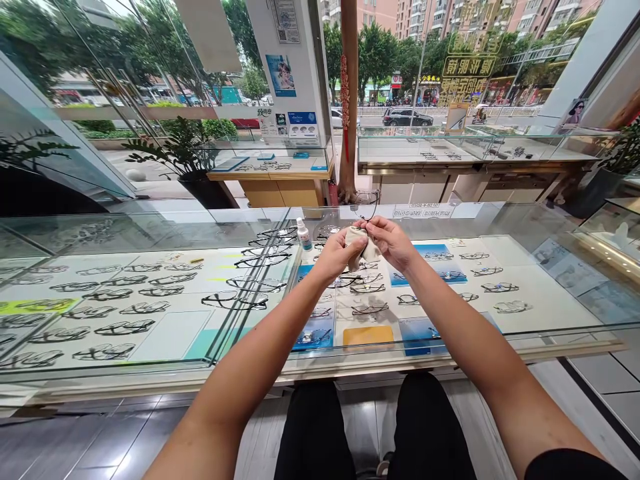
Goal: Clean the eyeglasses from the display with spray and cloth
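Observation:
Above the glass counter, my left hand (336, 257) is closed around a pale cream cloth (369, 249), bunched between its thumb and fingers. The cloth is folded about part of a pair of eyeglasses (375, 208), whose thin dark frame sticks up beyond my fingertips. My right hand (394, 244) pinches the eyeglasses close beside the cloth. The hands nearly touch, and the covered part of the glasses is hidden. A small white spray bottle (304, 236) with a blue label stands upright on the counter, left of my left hand.
The glass display counter (545, 319) spans the view, with many eyeglasses (125, 327) in rows beneath its top. More frames (235, 301) are lined up left of the bottle. Behind stand a wooden post (349, 100), potted plant (193, 157) and another showcase (480, 163).

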`<action>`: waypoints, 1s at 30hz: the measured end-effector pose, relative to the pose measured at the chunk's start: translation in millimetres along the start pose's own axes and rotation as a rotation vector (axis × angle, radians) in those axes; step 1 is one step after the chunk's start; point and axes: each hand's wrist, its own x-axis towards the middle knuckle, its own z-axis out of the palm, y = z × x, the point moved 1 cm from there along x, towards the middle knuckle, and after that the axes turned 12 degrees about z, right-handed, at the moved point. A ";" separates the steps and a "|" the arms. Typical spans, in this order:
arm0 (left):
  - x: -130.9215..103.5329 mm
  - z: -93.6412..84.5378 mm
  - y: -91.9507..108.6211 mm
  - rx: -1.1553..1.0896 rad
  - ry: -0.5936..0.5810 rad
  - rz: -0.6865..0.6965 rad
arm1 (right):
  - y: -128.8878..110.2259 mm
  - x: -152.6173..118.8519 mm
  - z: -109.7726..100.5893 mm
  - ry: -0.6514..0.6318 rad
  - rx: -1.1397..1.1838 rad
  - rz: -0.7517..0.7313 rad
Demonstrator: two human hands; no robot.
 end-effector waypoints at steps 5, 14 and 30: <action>0.6 -2.1 -0.7 0.124 -0.017 0.084 | -2.3 -2.0 -0.3 -0.022 -0.070 0.005; 0.8 -4.0 -6.6 0.052 -0.080 0.018 | -4.0 0.3 -4.6 0.006 -0.063 0.006; -0.2 1.3 5.0 -0.005 -0.120 -0.033 | 1.2 6.8 -11.2 0.047 0.017 0.056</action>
